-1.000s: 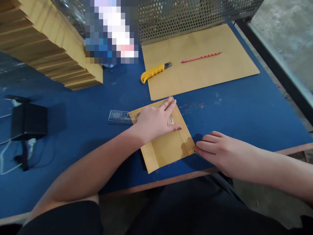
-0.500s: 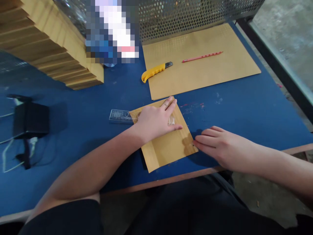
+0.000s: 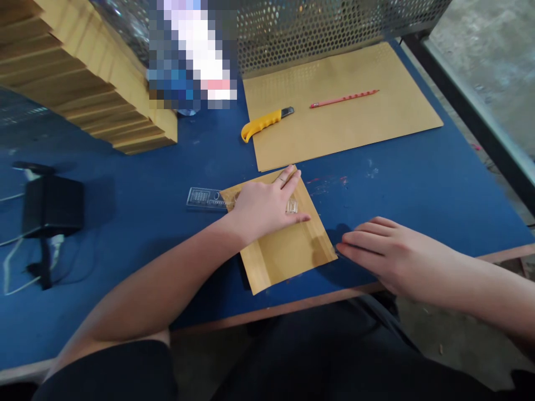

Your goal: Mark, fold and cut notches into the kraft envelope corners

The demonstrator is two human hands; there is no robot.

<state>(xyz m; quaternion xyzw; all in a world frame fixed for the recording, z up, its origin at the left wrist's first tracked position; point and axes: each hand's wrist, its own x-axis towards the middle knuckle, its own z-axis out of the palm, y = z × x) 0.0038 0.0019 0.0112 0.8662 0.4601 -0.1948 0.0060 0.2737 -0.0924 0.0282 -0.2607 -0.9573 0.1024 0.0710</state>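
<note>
A brown folded paper piece (image 3: 295, 248), like an envelope, lies tilted near the table's front edge. A clear plastic ruler (image 3: 204, 199) lies across its upper part, its left end sticking out over the table. My left hand (image 3: 265, 206) rests flat with fingers spread on both ruler and paper, covering the ruler's middle. Just right of the paper's lower right corner is my right hand (image 3: 380, 248), its fingers pressed together. Whatever is between those fingertips is hidden or too small to make out.
On the blue table (image 3: 418, 184), a larger brown sheet (image 3: 334, 131) lies behind, bearing a yellow utility knife (image 3: 263, 123) and a pink pencil (image 3: 345, 99). A tall stack of folded brown paper (image 3: 142, 120) stands at left, near a black power adapter (image 3: 54, 205) with cables. Perforated metal (image 3: 334, 28) borders the back.
My right hand has moved a little to the right, off the paper's corner. My left hand, the ruler and the paper stay where they were.
</note>
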